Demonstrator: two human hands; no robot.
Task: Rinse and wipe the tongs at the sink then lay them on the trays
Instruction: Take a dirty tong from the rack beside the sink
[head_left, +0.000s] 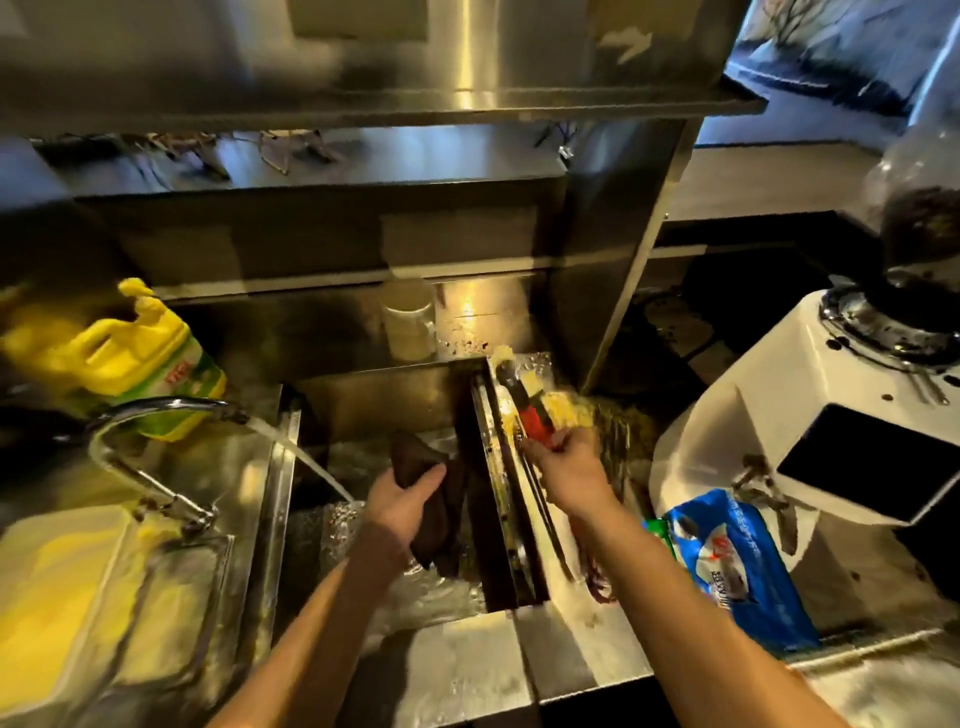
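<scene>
Hands (563, 462) hold tongs (524, 405), cloth (441, 499) over sink (384, 395).

Dim, warm yellowish lighting with dark shadow inside the sink (311, 405). Bright glare on the steel wall behind the sink. Motion blur throughout, heaviest left of the sink on the yellow bottle (130, 358). Wide-angle bending toward the edges.

Yellow jug (122, 358) with green label, dark brown cloth (436, 499), red-and-black handle (524, 410), blue packet (737, 566), white machine (769, 415)
</scene>
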